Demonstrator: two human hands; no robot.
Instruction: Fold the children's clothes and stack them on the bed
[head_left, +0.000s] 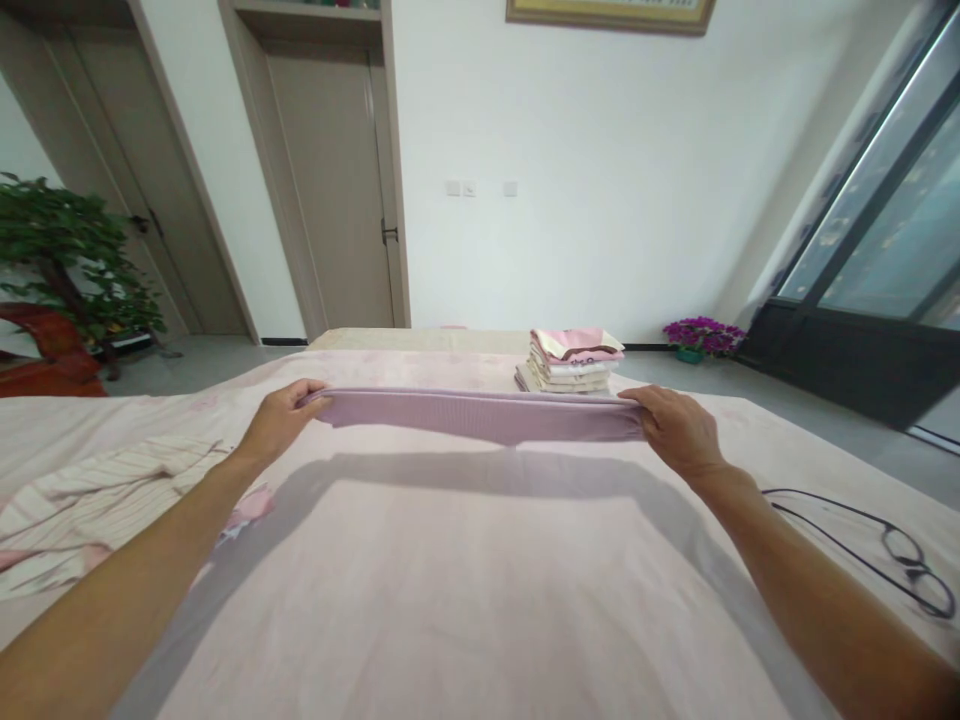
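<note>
A lilac ribbed piece of clothing (480, 414) is stretched level between my two hands, above the pale pink sheet (480, 590). My left hand (283, 418) pinches its left end between thumb and fingers. At the other end, my right hand (679, 425) grips the cloth in the same way. The garment hangs as a narrow band with its lower edge dipping in the middle, and its shadow falls on the sheet below. What kind of garment it is, I cannot tell.
Behind the cloth stands a stack of folded clothes (571, 362), pink and cream. Rumpled striped clothes (112, 495) lie at the left, partly behind my left forearm. Black-framed glasses (911, 565) rest on the sheet at the right. Purple flowers (703, 335) stand on the floor beyond.
</note>
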